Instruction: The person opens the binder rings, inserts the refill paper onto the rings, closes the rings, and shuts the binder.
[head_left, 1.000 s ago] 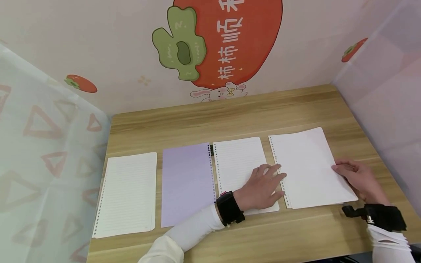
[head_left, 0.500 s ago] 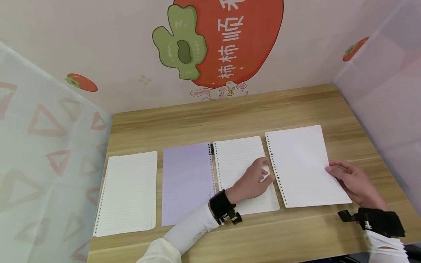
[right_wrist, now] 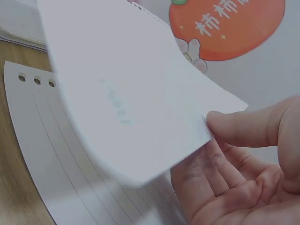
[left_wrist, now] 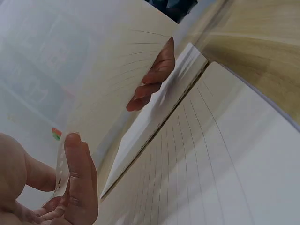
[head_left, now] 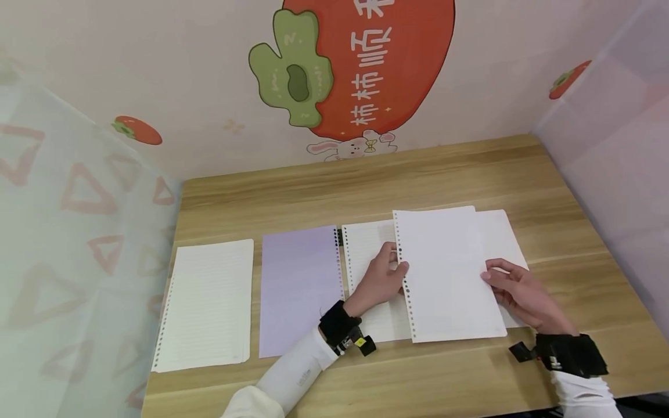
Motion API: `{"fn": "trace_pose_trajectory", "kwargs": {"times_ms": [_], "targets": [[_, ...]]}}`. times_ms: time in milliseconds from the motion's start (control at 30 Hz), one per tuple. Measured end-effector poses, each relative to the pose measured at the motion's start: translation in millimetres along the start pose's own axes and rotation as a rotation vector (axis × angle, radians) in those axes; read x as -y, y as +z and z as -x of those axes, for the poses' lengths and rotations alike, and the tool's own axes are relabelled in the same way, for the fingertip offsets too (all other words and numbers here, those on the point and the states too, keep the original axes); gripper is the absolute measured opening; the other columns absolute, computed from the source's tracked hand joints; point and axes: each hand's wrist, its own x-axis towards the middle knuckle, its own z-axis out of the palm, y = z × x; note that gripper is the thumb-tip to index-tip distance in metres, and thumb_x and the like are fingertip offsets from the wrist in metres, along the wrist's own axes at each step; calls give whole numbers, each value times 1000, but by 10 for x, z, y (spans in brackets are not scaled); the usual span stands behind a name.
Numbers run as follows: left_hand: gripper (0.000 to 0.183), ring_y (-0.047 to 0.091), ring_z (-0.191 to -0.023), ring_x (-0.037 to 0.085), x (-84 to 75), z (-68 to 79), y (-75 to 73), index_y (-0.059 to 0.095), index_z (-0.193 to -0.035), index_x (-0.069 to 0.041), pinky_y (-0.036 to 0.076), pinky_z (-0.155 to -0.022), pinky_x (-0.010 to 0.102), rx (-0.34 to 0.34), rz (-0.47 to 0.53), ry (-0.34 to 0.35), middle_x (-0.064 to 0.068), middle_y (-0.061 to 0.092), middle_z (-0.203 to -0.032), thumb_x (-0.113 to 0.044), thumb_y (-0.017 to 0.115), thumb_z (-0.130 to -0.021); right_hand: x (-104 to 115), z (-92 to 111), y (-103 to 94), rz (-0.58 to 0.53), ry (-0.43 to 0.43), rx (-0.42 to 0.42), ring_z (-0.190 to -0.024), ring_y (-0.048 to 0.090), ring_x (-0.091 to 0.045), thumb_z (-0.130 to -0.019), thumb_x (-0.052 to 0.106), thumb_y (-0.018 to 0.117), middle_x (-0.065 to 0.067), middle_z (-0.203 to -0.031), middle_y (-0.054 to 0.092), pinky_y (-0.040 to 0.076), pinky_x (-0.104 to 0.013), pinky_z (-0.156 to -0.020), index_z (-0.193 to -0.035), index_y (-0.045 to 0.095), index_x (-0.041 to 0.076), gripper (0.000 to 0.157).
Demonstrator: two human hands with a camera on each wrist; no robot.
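White characters 柿柿顺 (head_left: 370, 80) on red wall persimmon (head_left: 413, 58), fourth character (head_left: 374, 7) partly cut off

Left arm (head_left: 292, 377) in from bottom edge of head view, angled up-right; right arm (head_left: 585, 395) from bottom right, angled up-left. White sleeves (head_left: 300, 368), black band (head_left: 340, 326) on each wrist. Left hand (head_left: 378, 277) pinching, thumb (left_wrist: 40, 176) opposite fingers (left_wrist: 80, 180). Right hand (head_left: 525, 295) pinching too, thumb above, fingers below. Hands apart, facing each other.
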Motion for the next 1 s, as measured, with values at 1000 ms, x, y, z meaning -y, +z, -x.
{"fn": "trace_pose_trajectory", "kwargs": {"times_ms": [1000], "targets": [[31,65,-70,24,152,563,-868,65,-124,-9,50,-66,33,-236,-279,-52,4,70,-88,-33,57,-105,-27,-419,852,576,20,-152,-73,61,-9,-100,32,66,6,-87,73,53,-25,-67,-128,61,-9,50]]}}
